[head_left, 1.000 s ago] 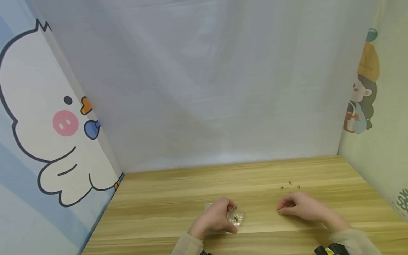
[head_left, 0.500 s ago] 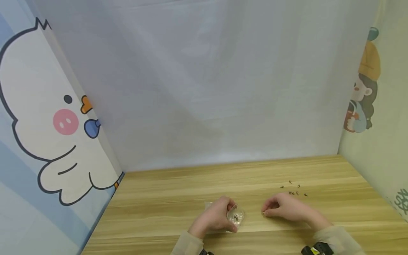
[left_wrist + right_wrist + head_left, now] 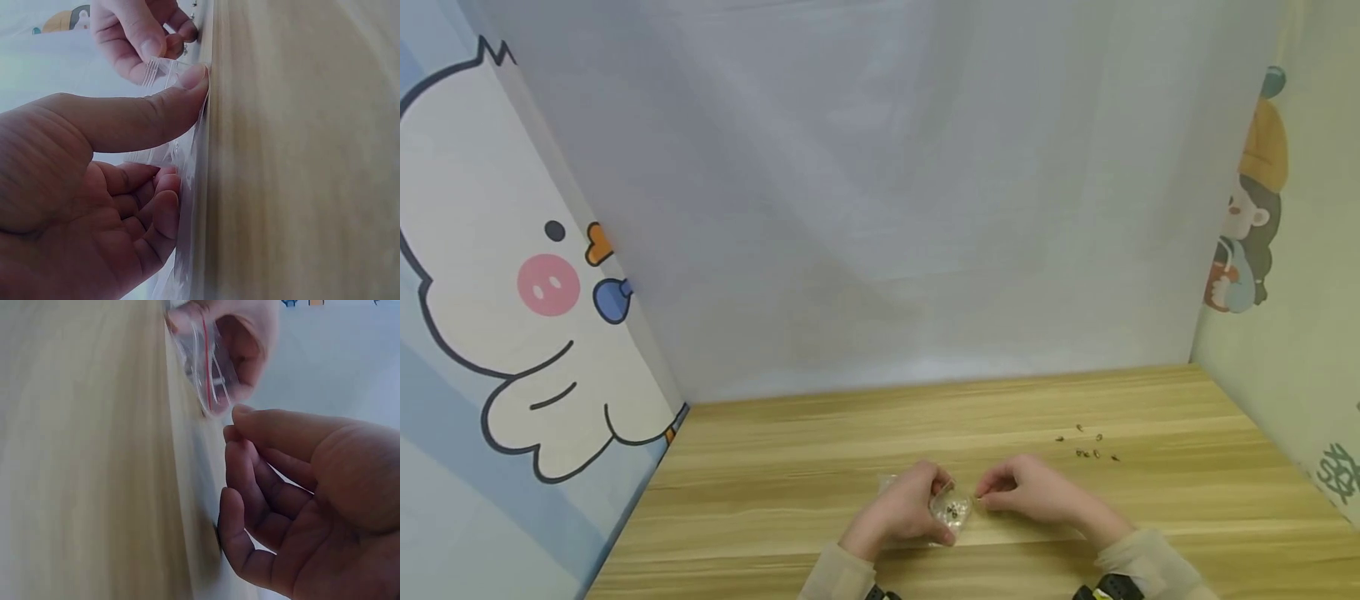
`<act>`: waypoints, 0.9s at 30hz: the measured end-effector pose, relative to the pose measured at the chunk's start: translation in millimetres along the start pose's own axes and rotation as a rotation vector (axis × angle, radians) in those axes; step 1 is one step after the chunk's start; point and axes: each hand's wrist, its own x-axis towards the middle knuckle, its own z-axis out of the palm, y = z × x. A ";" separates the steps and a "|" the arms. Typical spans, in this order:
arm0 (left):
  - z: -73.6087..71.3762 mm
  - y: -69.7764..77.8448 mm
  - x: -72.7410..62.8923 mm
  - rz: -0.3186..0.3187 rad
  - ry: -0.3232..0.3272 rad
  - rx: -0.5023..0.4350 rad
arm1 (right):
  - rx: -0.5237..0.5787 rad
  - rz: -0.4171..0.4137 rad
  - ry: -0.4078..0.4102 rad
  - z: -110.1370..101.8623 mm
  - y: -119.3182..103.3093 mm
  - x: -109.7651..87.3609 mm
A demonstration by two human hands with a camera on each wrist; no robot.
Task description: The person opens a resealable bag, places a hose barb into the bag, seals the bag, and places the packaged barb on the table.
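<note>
My left hand (image 3: 904, 510) grips a clear plastic zip bag (image 3: 955, 510) low over the table, thumb at its near side and fingers at its far side. Several small dark pieces show inside it, and a red line (image 3: 205, 362) crosses it in the right wrist view. My right hand (image 3: 1033, 492) is just right of the bag, thumb and forefinger tips brought together right at the bag's edge. I cannot tell whether something tiny sits between them. Its other fingers (image 3: 232, 506) are bent. In the left wrist view the right thumb (image 3: 150, 47) overlaps the bag's edge.
Several small dark pieces (image 3: 1086, 454) lie scattered on the wood-grain table (image 3: 790, 450), beyond and to the right of my right hand. A pale curtain (image 3: 925, 208) hangs behind the table. Cartoon-printed panels stand at the left (image 3: 512, 208) and right (image 3: 1292, 350).
My right hand has moved left, from near the scattered pieces to the bag's edge, uncovering more of those pieces. The left hand and the bag have stayed nearly still.
</note>
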 end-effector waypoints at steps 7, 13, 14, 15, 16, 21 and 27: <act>-0.7 0.8 0.2 -0.003 -0.012 0.009 | 0.035 -0.013 0.012 14.7 -8.3 8.4; -0.6 0.1 0.5 -0.004 -0.001 0.015 | 0.068 -0.030 0.019 22.7 -12.5 12.4; -0.5 0.0 0.6 -0.004 0.001 0.015 | 0.070 -0.029 0.021 23.3 -12.4 12.6; -0.3 -0.1 0.6 -0.005 0.003 0.012 | 0.069 -0.028 0.022 23.7 -12.3 12.6; -0.2 -0.3 0.6 -0.006 0.004 0.011 | 0.070 -0.027 0.022 23.9 -12.1 12.6; 0.6 0.1 0.3 -0.004 0.012 0.037 | 0.067 -0.027 0.020 23.7 -11.1 11.5; 0.6 1.3 0.1 -0.001 0.014 0.060 | 0.063 -0.031 0.026 23.9 -10.5 11.1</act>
